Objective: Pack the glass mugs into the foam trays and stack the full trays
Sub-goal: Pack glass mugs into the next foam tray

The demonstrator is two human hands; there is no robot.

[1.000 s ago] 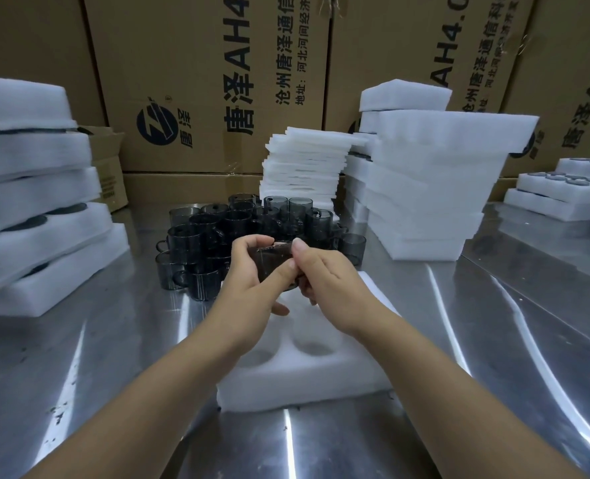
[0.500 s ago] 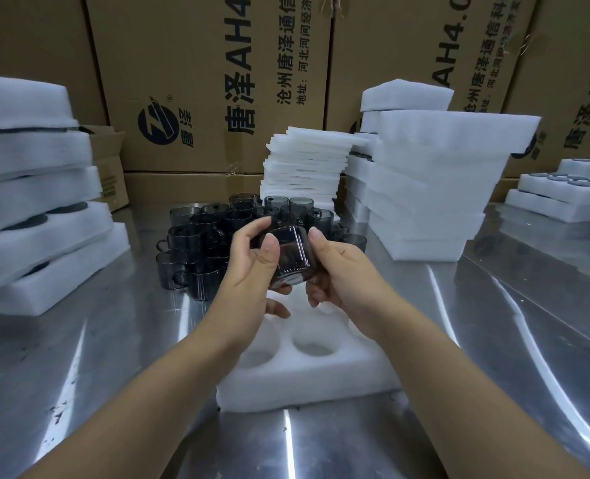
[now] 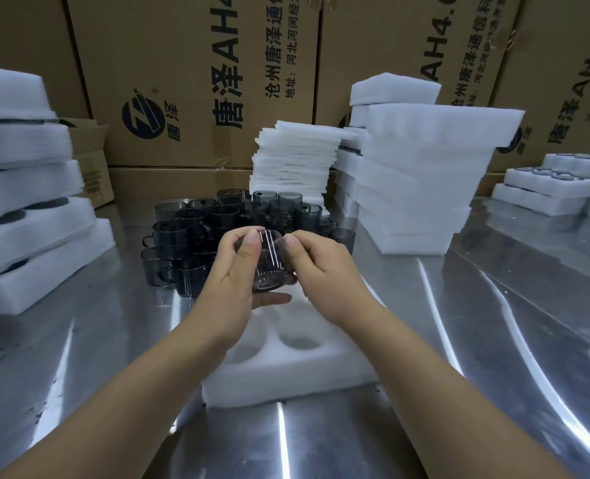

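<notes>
Head view: glass mug gripped between left hand and right hand fingers, above foam tray.

A warehouse packing station — tall brown cardboard cartons printed with black Chinese lettering wall the space behind the grip, stacks of white foam trays rise left and right of it, and a cluster of smoky grey glass mugs crowds the polished steel worktable just beyond.
</notes>
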